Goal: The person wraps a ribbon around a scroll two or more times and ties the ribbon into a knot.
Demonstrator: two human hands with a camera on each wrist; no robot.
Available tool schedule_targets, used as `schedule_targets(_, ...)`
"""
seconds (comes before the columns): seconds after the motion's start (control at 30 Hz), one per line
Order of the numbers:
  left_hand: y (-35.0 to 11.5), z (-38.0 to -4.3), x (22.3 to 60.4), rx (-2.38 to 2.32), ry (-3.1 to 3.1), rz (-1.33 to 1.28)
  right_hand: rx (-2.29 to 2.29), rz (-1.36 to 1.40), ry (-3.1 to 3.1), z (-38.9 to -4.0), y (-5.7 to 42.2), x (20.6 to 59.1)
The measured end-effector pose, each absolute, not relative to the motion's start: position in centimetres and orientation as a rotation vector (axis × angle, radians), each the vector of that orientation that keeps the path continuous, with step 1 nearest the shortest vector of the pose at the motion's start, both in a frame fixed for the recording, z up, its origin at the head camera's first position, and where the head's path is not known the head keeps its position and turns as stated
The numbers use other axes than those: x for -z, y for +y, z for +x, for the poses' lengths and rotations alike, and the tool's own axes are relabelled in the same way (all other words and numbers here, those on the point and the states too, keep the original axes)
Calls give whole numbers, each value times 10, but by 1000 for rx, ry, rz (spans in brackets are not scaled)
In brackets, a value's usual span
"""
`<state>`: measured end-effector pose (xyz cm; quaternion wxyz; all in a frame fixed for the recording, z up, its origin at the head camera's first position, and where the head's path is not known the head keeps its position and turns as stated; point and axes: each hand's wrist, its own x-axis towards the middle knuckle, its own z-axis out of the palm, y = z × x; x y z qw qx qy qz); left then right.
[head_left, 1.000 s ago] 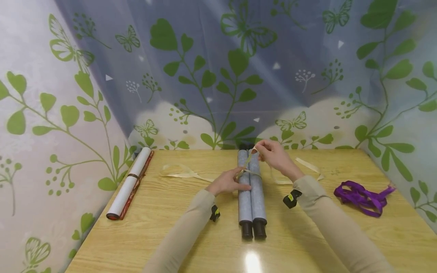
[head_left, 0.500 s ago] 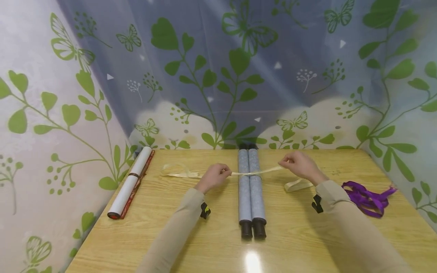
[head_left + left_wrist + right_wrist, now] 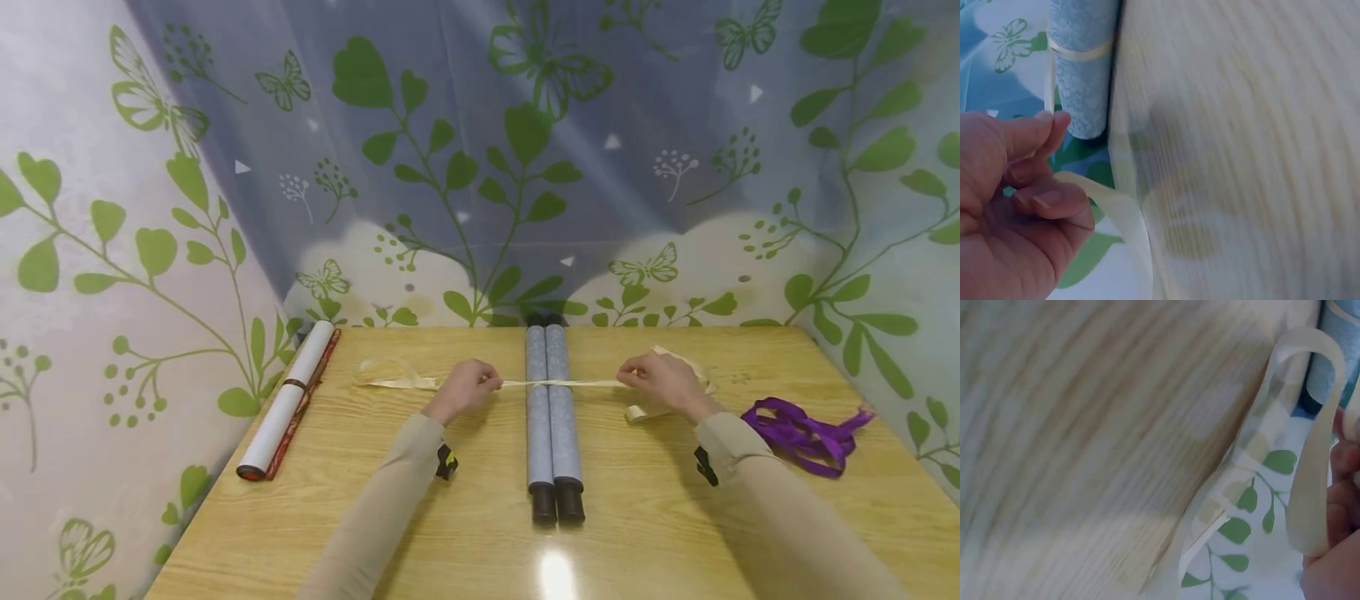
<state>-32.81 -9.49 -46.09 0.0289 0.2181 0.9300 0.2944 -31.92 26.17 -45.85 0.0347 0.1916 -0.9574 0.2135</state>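
Two grey-blue scrolls (image 3: 553, 433) with black end knobs lie side by side at the middle of the table. A cream ribbon (image 3: 592, 383) goes round them and stretches straight out to both sides. My left hand (image 3: 467, 390) pinches it between thumb and forefinger, left of the scrolls. On the other side my right hand (image 3: 663, 382) pinches the other end. In the left wrist view the ribbon band (image 3: 1082, 54) circles a scroll (image 3: 1085, 87). A loose ribbon loop (image 3: 1310, 487) hangs by the right hand in the right wrist view.
A white scroll (image 3: 288, 408) with a brown tie and red edging lies at the table's left. A heap of purple ribbon (image 3: 806, 437) lies at the right, by the right sleeve. Loose cream ribbon (image 3: 390, 379) trails beyond the left hand. A leaf-patterned curtain (image 3: 480, 167) stands behind the table.
Both hands have moved apart from above the scrolls, drawing the cream ribbon out taut to left and right. Over the last half second the right hand has come slightly lower.
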Motion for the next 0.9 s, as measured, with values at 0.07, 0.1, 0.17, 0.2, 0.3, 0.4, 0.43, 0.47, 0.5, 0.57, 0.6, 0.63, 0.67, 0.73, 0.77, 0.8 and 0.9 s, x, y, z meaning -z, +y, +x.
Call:
schedule_targets(0.07,-97,-328,459,-870,2875,719,-714,577,-2958,-318,264,458)
schedule_targets(0.1,-99,-328,458,-859,2865,735,-763,572,-2964,-318,265,457)
schedule_targets(0.17,-102,-329,454,-849,2832,760,-873,559,-2982,-317,267,454)
schedule_targets(0.2,-103,-329,452,-843,2816,767,-925,557,-2990,-317,268,452)
schedule_targets(0.3,-108,-331,447,-839,2777,783,-1017,598,-3000,-316,270,448)
schedule_targets(0.4,-113,-333,445,-748,2826,802,-935,680,-3002,-316,272,444)
schedule_targets(0.43,-115,-334,445,-705,2859,811,-871,722,-2997,-315,273,444)
schedule_targets(0.47,-117,-334,445,-666,2895,815,-802,759,-2991,-315,273,444)
schedule_targets(0.5,-118,-334,446,-620,2938,806,-734,798,-2979,-315,273,443)
schedule_targets(0.57,-120,-334,446,-541,3036,773,-600,875,-2940,-315,274,444)
schedule_targets(0.6,-121,-334,445,-512,3084,753,-556,898,-2917,-315,274,444)
schedule_targets(0.63,-122,-333,445,-492,3125,730,-515,906,-2893,-314,274,444)
schedule_targets(0.67,-122,-333,445,-464,3164,700,-484,905,-2867,-314,275,444)
schedule_targets(0.73,-121,-331,444,-435,3234,653,-435,891,-2810,-312,276,445)
schedule_targets(0.77,-120,-331,444,-433,3259,636,-413,875,-2784,-312,277,445)
schedule_targets(0.8,-119,-331,444,-438,3285,624,-396,858,-2759,-312,277,445)
schedule_targets(0.9,-115,-330,443,-550,3328,578,-376,780,-2734,-311,278,445)
